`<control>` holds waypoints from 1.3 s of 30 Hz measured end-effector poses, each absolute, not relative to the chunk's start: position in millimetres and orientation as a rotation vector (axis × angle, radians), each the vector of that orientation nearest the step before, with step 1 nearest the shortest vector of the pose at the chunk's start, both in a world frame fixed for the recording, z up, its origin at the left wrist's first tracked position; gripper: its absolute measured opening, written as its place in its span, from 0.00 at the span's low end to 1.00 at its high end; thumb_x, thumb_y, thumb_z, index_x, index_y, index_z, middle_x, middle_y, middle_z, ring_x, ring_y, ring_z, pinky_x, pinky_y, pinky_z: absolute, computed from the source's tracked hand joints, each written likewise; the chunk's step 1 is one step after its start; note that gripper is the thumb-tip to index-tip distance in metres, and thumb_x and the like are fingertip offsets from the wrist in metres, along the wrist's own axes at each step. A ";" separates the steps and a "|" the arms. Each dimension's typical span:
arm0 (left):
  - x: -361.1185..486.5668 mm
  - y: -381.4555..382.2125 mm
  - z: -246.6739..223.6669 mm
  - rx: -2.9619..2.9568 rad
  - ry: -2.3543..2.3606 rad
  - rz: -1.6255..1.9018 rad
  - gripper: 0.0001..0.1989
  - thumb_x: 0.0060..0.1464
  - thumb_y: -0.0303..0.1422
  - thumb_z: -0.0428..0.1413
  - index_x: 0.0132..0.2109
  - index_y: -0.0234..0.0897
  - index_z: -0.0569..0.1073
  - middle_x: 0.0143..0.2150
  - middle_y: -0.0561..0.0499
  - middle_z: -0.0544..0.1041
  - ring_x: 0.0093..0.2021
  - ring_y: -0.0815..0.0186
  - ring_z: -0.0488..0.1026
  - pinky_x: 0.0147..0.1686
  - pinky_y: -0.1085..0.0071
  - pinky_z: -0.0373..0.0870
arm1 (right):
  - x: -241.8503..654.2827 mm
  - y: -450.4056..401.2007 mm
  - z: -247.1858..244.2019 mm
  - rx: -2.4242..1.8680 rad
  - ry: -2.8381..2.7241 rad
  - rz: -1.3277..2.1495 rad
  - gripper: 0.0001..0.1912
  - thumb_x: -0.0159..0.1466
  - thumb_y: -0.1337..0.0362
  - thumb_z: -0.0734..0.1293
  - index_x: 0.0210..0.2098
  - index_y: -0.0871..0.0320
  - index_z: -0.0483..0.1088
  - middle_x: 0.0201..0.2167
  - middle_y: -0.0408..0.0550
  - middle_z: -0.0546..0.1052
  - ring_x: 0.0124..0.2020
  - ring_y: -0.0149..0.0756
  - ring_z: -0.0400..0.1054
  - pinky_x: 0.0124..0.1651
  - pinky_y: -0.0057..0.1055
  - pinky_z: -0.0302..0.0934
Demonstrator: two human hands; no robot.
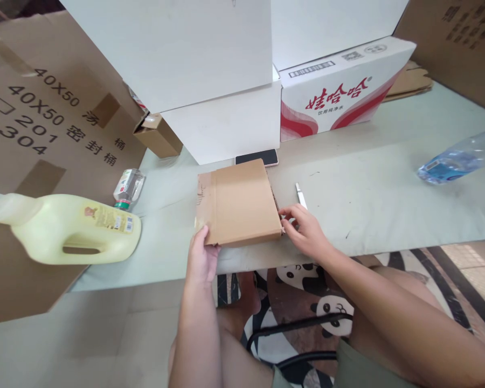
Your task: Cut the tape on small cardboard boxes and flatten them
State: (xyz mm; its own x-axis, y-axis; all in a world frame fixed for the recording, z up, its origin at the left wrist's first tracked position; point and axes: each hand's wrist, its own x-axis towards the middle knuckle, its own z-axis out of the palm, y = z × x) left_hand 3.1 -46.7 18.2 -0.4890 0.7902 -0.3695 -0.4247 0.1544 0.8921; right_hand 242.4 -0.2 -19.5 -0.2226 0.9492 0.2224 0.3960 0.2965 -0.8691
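Observation:
A flat brown cardboard box [244, 203] lies near the table's front edge. My left hand [203, 256] grips its lower left corner, thumb on top and fingers beneath. At the lower right corner, my right hand [303, 229] touches the box's right edge with bent fingers; whether they pinch a bit of the cardboard is too small to tell. Just beyond my right hand lies a small white-handled tool [301, 195], its lower end hidden by the hand. A phone [257, 157] rests behind the box, partly covered by it.
White boxes [226, 126] and a red-and-white carton [327, 102] stand at the back. On the left are a yellow jug [81, 229], a small clear bottle [128, 187], a small brown box [159, 136] and a large carton [44, 124]. A plastic bottle [456, 159] lies right.

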 end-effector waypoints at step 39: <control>6.0 -51.3 28.2 0.611 1.506 1.245 0.36 0.48 0.46 0.64 0.63 0.49 0.64 0.61 0.45 0.72 0.56 0.55 0.71 0.37 0.68 0.70 | 242.0 0.7 -23.9 -1.187 -1.743 0.881 0.09 0.64 0.66 0.60 0.42 0.56 0.70 0.39 0.51 0.76 0.40 0.39 0.72 0.37 0.35 0.68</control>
